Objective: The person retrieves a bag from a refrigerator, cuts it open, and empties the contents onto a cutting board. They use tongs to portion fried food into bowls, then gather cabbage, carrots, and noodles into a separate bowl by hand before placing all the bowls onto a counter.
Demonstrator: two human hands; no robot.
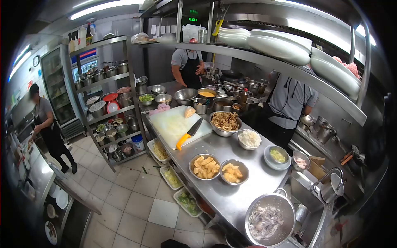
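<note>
Neither my left hand nor my right hand shows. A knife with a yellow handle [182, 141] lies on the white cutting board [169, 124], near a pale piece of food [190, 112]. In front of the board, two metal bowls hold yellow-orange chunks [206, 167] [232, 172]. Farther back are a bowl of brown strips [225, 121] and a bowl of white rice-like food [249, 139]. A colander [249, 223] with greyish pieces sits at the lower right, by the sink.
Three people [188, 68] [289, 103] [44, 120] stand around the kitchen. Stacked plates [279, 47] rest on the overhead shelf. A rack of pots [109, 78] stands at the left. Below the steel table [198, 149] are trays of vegetables [187, 202]. A faucet [326, 170] rises at the right.
</note>
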